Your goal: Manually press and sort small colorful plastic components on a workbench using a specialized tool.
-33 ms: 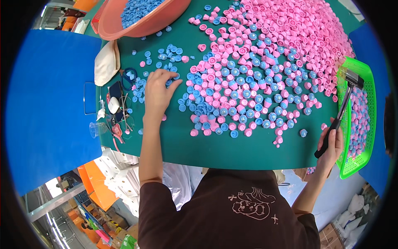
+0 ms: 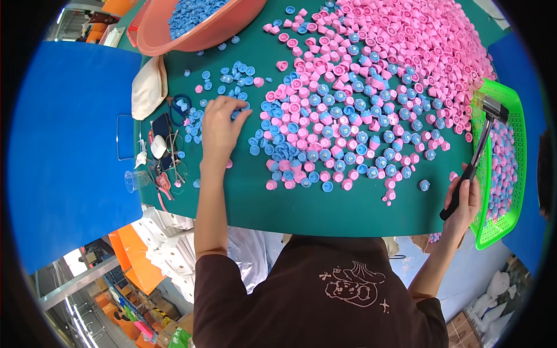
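Observation:
My left hand (image 2: 221,124) is over the left side of the green table, thumb and forefinger curled round a small blue cap (image 2: 246,107). More loose blue caps (image 2: 235,75) lie just beyond and beside those fingers. My right hand (image 2: 464,200), near the front right, is wrapped round the black grip of a hammer (image 2: 478,152), whose metal head points away from me. Between my hands spread small pink cup-shaped pieces (image 2: 301,142), many lying among blue ones. Some are joined, with a blue top (image 2: 350,158) on a pink base.
A large pile of pink pieces (image 2: 406,29) covers the far right. An orange basin (image 2: 154,35) of blue caps stands at the far left. Right of the table, a green basket (image 2: 493,235) holds mixed pieces. Glasses (image 2: 174,141), scissors (image 2: 164,182) and a clear cup (image 2: 136,181) lie at the left edge.

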A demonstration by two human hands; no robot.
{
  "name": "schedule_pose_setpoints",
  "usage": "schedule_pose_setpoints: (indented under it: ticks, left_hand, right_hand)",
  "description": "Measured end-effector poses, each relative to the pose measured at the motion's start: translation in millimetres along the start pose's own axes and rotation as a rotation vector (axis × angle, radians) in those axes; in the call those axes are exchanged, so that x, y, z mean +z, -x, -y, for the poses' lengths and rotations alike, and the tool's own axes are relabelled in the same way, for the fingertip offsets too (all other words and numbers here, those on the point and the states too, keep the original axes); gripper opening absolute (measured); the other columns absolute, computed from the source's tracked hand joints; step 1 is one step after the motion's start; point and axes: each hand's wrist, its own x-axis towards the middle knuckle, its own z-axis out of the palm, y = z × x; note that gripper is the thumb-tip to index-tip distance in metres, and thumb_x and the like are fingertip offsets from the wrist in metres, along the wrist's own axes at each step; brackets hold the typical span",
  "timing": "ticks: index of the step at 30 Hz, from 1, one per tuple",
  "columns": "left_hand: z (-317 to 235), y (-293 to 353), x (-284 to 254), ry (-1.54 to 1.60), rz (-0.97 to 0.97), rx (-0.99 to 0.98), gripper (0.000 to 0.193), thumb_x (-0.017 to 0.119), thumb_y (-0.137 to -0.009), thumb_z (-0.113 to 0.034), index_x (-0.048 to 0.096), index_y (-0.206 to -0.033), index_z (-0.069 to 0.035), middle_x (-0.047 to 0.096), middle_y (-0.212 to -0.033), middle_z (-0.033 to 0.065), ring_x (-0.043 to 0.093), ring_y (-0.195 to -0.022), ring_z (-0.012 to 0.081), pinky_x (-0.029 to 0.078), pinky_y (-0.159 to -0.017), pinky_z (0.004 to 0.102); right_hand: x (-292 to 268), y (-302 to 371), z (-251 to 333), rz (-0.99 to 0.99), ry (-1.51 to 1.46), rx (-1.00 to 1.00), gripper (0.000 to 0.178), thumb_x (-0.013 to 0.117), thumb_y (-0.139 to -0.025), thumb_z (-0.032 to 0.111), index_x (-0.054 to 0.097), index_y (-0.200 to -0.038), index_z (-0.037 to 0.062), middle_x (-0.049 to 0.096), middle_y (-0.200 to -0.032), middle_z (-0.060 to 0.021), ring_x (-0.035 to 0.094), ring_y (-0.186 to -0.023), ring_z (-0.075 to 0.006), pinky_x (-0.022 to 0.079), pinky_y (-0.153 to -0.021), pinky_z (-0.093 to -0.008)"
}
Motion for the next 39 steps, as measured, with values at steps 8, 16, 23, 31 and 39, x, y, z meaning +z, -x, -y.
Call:
schedule_pose_setpoints:
  ticks: [8, 16, 23, 31, 39]
  left_hand:
    - [27, -1, 4, -0.04, -0.104, -0.221, 0.012, 0.072, -0.085, -0.016, 0.074, -0.094, -0.007, 0.068, -0.085, 0.0078, 0.062, -0.079, 0.0212, 0.047, -0.068, 0.0329]
    - [39, -2, -3, 0.039, 0.042, -0.222, 0.023, 0.076, -0.082, -0.016, 0.073, -0.101, -0.004, 0.068, -0.093, 0.0081, 0.064, -0.084, 0.0185, 0.05, -0.072, 0.0298]
    - [4, -35, -12, -0.028, 0.116, -0.13, 0.025, 0.079, -0.08, -0.017, 0.072, -0.098, -0.001, 0.068, -0.088, 0.0083, 0.061, -0.075, 0.018, 0.048, -0.069, 0.0313]
    - [-187, -119, 61, 0.452, 0.187, 0.546, 0.023, 0.077, -0.079, -0.014, 0.071, -0.1, -0.004, 0.07, -0.09, 0.009, 0.063, -0.082, 0.025, 0.05, -0.074, 0.0359]
    - [-220, -176, 123, 0.362, 0.334, 0.867, 0.019, 0.075, -0.079, -0.019, 0.071, -0.092, -0.007, 0.064, -0.092, 0.007, 0.058, -0.091, 0.0274, 0.048, -0.083, 0.0391]
  right_hand:
    - [-3, 2, 2, 0.097, 0.017, -0.007, 0.036, 0.055, -0.101, 0.018, 0.055, -0.131, -0.0027, 0.063, -0.082, -0.0033, 0.046, -0.051, -0.0032, 0.031, -0.043, -0.0169]
    - [6, 8, 13, 0.071, -0.05, -0.04, 0.044, 0.056, -0.101, 0.022, 0.05, -0.135, -0.0043, 0.061, -0.087, -0.0034, 0.048, -0.055, -0.0064, 0.035, -0.048, -0.019]
    - [-15, 1, 23, 0.073, 0.055, -0.122, 0.043, 0.057, -0.1, 0.02, 0.05, -0.135, -0.0048, 0.063, -0.093, -0.0064, 0.048, -0.059, -0.0063, 0.037, -0.052, -0.0181]
    - [-12, -29, 12, 0.124, 0.246, 0.026, 0.038, 0.063, -0.096, 0.015, 0.059, -0.13, -0.0012, 0.064, -0.083, -0.0017, 0.049, -0.061, -0.0023, 0.037, -0.049, -0.0169]
    - [-10, -40, 3, 0.195, 0.348, -0.018, 0.038, 0.068, -0.093, 0.019, 0.062, -0.128, 0.0021, 0.065, -0.081, -0.0002, 0.049, -0.062, -0.0035, 0.039, -0.055, -0.0178]
